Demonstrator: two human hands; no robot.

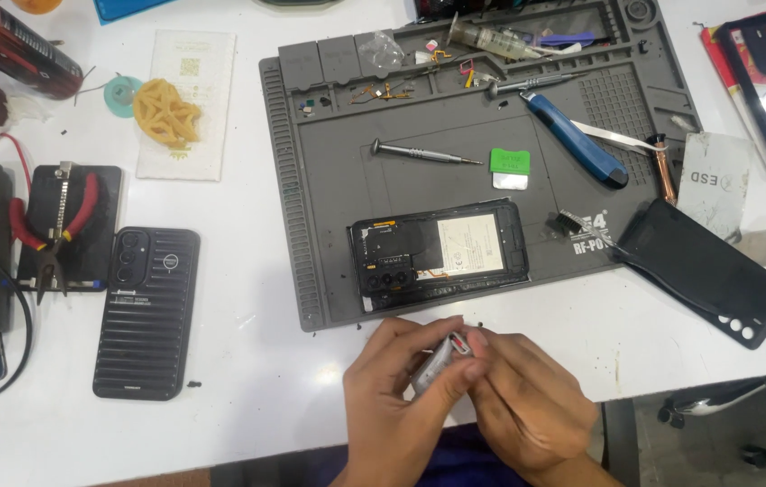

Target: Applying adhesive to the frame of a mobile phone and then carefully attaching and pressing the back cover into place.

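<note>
1. Bare tabletop (256, 361) at lower centre, between the ribbed black phone case (146, 311) and the hands, so there's easy passage there.
2. The opened phone (441, 255) blocks the grey mat's (329, 198) bottom edge.
3. Mid-mat is mostly open apart from a screwdriver (423, 153) and a green card (510, 167).
4. Frame left is crowded with red pliers (56, 225) and cables.

1. Grey repair mat (329, 225) across upper centre, bearing opened phone (441, 253), slim screwdriver (423, 153), blue-handled knife (574, 137), green pry card (510, 167).
2. Ribbed black phone case (146, 311) at left on white worktop (247, 397).
3. Red-handled pliers (56, 225) at far left.
4. Black back cover (706, 271) at right.
</note>
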